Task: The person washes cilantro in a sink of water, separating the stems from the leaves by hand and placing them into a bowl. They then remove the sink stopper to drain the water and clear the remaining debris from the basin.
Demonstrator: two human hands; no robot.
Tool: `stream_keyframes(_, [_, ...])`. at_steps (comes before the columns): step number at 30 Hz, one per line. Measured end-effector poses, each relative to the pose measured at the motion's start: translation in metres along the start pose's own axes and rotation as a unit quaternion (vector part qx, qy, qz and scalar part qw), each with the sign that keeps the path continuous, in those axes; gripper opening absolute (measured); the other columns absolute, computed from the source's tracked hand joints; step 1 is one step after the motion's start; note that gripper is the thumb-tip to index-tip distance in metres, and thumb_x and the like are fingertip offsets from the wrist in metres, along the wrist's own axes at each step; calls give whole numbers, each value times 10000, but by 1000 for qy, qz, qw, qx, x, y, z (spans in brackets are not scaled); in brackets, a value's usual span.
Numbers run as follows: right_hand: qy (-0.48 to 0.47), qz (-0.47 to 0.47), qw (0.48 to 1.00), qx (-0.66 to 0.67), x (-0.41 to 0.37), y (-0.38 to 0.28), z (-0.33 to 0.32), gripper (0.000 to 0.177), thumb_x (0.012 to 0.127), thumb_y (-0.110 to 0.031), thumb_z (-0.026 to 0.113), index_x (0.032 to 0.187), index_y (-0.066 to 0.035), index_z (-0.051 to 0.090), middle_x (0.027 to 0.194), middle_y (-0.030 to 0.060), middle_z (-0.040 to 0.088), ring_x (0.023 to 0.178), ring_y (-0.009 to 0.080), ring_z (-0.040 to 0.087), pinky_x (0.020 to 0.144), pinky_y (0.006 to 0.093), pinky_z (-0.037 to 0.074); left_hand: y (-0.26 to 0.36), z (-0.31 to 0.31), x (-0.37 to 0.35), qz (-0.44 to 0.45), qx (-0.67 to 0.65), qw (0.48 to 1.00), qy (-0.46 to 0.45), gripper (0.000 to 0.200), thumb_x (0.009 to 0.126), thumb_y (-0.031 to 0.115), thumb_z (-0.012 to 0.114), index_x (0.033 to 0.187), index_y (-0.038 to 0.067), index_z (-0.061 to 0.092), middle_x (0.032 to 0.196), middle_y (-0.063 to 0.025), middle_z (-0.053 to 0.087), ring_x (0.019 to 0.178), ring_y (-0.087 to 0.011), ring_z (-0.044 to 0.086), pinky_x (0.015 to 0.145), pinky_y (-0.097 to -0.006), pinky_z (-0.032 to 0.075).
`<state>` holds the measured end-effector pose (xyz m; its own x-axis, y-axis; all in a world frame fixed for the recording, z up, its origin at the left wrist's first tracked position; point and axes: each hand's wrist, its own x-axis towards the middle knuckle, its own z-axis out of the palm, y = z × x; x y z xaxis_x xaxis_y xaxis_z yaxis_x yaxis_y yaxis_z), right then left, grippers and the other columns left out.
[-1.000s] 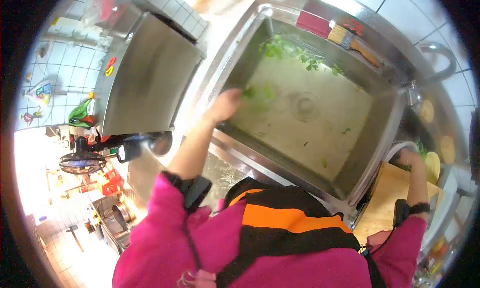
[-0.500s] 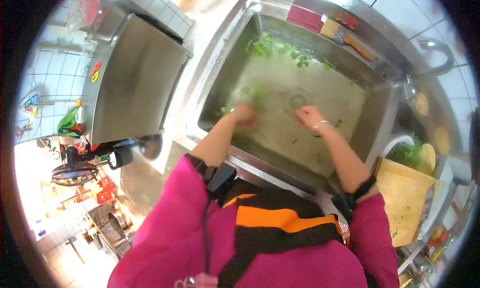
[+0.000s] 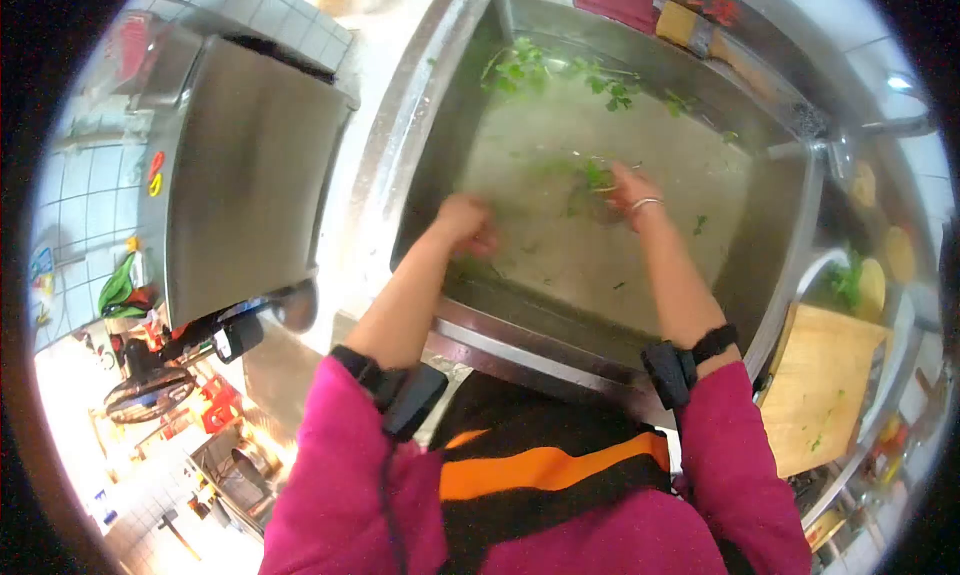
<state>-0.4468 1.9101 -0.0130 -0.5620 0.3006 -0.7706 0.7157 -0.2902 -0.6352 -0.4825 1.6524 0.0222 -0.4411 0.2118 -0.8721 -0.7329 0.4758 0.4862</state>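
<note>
A steel sink (image 3: 395, 155) full of cloudy water lies in front of me. My right hand (image 3: 632, 190), a bracelet at its wrist, is over the middle of the water. Its fingertips are closed around a green leafy herb sprig (image 3: 597, 173). To the left, my left hand (image 3: 466, 225) is above the water near the sink's front left, its fingers curled in; whatever they may hold is hidden and slightly blurred. More leafy herbs (image 3: 520, 67) float along the far side, and a small loose leaf (image 3: 700, 223) drifts right of my right hand.
A burgundy cloth-like block (image 3: 615, 3) and a wooden-handled brush (image 3: 690, 30) sit on the sink's far ledge. At right are a wooden cutting board (image 3: 825, 385) and a bowl with greens (image 3: 840, 280). A steel cabinet (image 3: 255, 175) stands left.
My right hand has moved toward the far side and now meets a leafy sprig. My left hand has shifted slightly left, away from the leaves it was beside. The view has tilted a little.
</note>
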Motion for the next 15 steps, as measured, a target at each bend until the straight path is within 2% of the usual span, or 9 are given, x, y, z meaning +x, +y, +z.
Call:
stream_keyframes(2, [53,-38,998,-12,18,20,-32,313,705,-257,570,930,-44,530,853,114,569,658,207,546,565,291,460,-4,-5,7,41,-43,998,-12,288,760,72,482,1011,-42,399,931,-160,479,691,-271,588,521,-325,522])
stream_keyframes(4, [230,-219,896,-311,13,35,-47,253,702,-246,553,851,-42,569,814,116,591,612,228,545,570,315,442,-7,0,12,40,-60,997,-32,299,763,83,486,1020,-43,396,946,-151,476,719,-276,584,529,-317,521])
stream_keyframes(5, [233,-218,895,-311,10,43,-53,253,702,-246,553,851,-42,569,814,116,591,612,228,545,570,315,442,-5,0,14,40,-73,996,-45,311,766,94,491,1028,-43,393,961,-141,474,747,-281,581,536,-309,520])
stream_keyframes(7, [128,-555,695,-439,3,53,-60,213,709,-234,539,761,-32,580,731,119,592,572,256,534,575,329,426,1,2,11,50,-108,987,-108,319,769,105,493,1034,-42,391,975,-134,477,769,-276,577,555,-312,517])
stream_keyframes(9, [244,-234,829,-445,21,23,-92,225,715,-251,540,736,-32,587,653,106,590,571,214,540,559,312,422,0,5,4,54,-150,972,-170,328,772,117,494,1039,-42,390,989,-127,481,791,-271,572,574,-314,515])
stream_keyframes(11, [363,-236,874,-222,-4,-16,-109,212,733,-230,533,746,-25,583,617,82,585,554,168,535,537,301,417,9,-2,1,75,-134,979,-136,330,776,150,498,1061,17,400,1033,-116,480,816,-262,566,606,-333,508])
stream_keyframes(13, [291,-324,900,-29,-33,-45,-100,200,771,-208,503,767,-25,583,692,82,593,615,118,534,555,284,415,14,-4,0,89,2,996,-29,336,769,142,496,1078,53,399,1048,-125,477,834,-267,560,619,-337,501])
stream_keyframes(14, [292,-318,902,-29,-41,-43,-88,200,771,-208,503,767,-25,583,692,82,593,615,118,534,555,284,415,13,-2,-2,94,141,983,72,350,762,133,495,1095,89,399,1064,-133,475,852,-272,554,632,-340,494])
stream_keyframes(15, [236,-375,893,-81,-49,-38,-71,193,782,-198,491,799,-26,577,747,91,590,659,128,537,585,287,418,10,2,-3,88,144,983,70,350,762,133,495,1095,89,399,1064,-133,475,852,-272,554,632,-340,494])
